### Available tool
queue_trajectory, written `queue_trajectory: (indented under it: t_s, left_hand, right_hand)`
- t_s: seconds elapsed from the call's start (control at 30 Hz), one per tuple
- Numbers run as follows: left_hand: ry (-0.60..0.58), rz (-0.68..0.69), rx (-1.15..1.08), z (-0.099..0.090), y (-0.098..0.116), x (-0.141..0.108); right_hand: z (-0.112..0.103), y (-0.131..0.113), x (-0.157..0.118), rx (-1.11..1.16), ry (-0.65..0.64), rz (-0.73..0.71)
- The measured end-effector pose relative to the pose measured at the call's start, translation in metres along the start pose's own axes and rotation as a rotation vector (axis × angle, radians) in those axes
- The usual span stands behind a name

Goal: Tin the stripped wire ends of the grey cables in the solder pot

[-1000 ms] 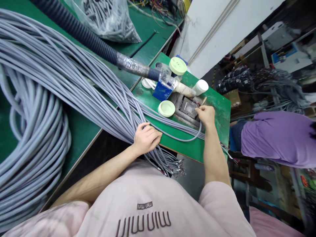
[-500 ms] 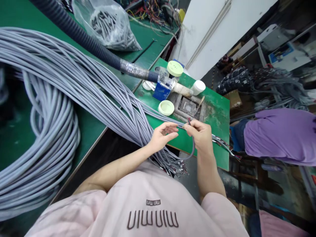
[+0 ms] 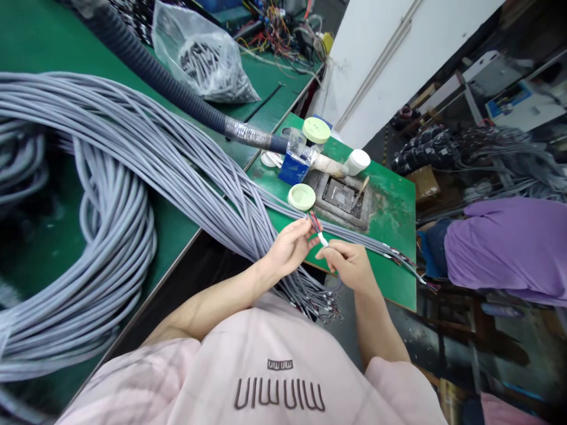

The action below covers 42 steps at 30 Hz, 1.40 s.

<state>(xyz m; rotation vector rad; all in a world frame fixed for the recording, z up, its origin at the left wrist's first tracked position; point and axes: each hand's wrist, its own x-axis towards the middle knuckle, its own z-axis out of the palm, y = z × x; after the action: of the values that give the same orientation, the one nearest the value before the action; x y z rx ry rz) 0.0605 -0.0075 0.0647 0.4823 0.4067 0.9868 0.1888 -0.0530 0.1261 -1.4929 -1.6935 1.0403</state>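
Note:
Between my hands is a cable end (image 3: 323,240) with a white sleeve and thin red and dark wires (image 3: 315,221) fanned from its tip. My right hand (image 3: 348,261) is closed on the cable just below the white sleeve. My left hand (image 3: 290,243) has its fingertips pinched at the thin wires. Other grey cables (image 3: 363,237) lie under and behind the hands, their stripped ends over the table's right edge. A thick bundle of grey cables (image 3: 208,195) runs in from the left, with more wire ends hanging near my shirt.
On the green table (image 3: 390,200) are a square metal pot (image 3: 341,195), a hose (image 3: 177,88) on a blue box (image 3: 293,167), a green lid (image 3: 302,196) and a white cup (image 3: 358,160). A person in purple (image 3: 509,242) is at the right.
My right hand has moved down and slightly left, and the wire end now points up-left with its white sleeve showing. My left hand, open before, has closed at the wires. The view has shifted slightly.

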Motion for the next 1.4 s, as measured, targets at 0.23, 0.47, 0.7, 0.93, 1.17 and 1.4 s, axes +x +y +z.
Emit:
queue_trajectory:
  t_s: [0.23, 0.47, 0.7, 0.93, 1.17, 1.4]
  left_hand:
    - [-0.154, -0.138, -0.155, 0.002, -0.009, -0.006]
    - [-0.138, 0.039, 0.156, -0.006, -0.017, -0.01]
    - [-0.016, 0.234, 0.502, -0.004, -0.017, -0.004]
    - [-0.04, 0.303, 0.62, -0.003, -0.024, -0.003]
    - [0.027, 0.278, 0.547, -0.004, -0.021, -0.003]
    - [0.087, 0.074, 0.275, -0.007, -0.01, -0.003]
  right_hand:
    - [0.01, 0.013, -0.007, 0.057, -0.022, -0.078]
    - [0.0, 0.02, -0.001, -0.06, 0.075, -0.105]
    - [-0.011, -0.004, 0.011, -0.616, 0.455, -0.355]
    - [0.002, -0.009, 0.029, -0.978, 0.516, -0.493]
    - [0.001, -0.011, 0.018, -0.929, 0.528, -0.569]
    - [-0.021, 0.01, 0.012, -0.639, 0.441, -0.597]
